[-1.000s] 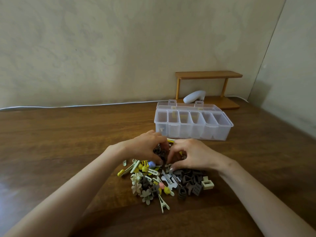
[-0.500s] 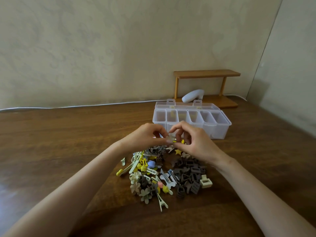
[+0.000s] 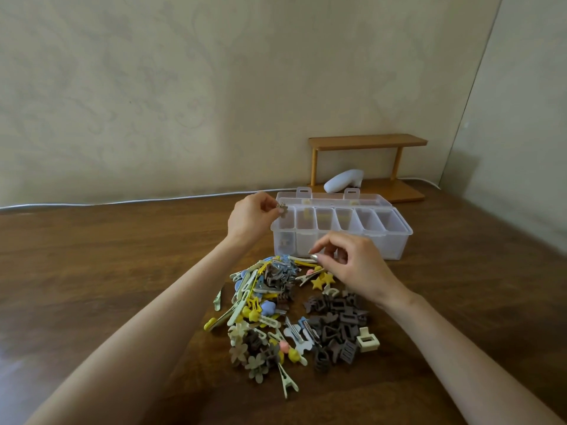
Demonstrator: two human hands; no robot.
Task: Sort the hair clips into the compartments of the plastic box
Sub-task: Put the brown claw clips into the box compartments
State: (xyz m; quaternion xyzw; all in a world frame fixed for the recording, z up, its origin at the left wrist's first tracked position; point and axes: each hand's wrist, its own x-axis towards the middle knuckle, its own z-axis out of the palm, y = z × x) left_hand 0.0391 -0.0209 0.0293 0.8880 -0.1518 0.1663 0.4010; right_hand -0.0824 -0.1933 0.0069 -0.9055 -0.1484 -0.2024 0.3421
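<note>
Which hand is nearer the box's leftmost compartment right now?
Left. The left hand pinches a small clip at the rim of the leftmost compartment. The right hand hovers in front of the plastic box, above the pile of clips.

Single view: your head camera, wide-angle. Looks forward and down from above near side of tabletop (image 3: pixel 107 259). Plastic box (image 3: pixel 389 245) close, just right of centre. Wall (image 3: pixel 214 87) behind box fills upper half of view.

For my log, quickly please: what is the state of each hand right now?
Left hand: pinches a small flower clip over the box.
Right hand: loosely curled, holds nothing visible.
</note>
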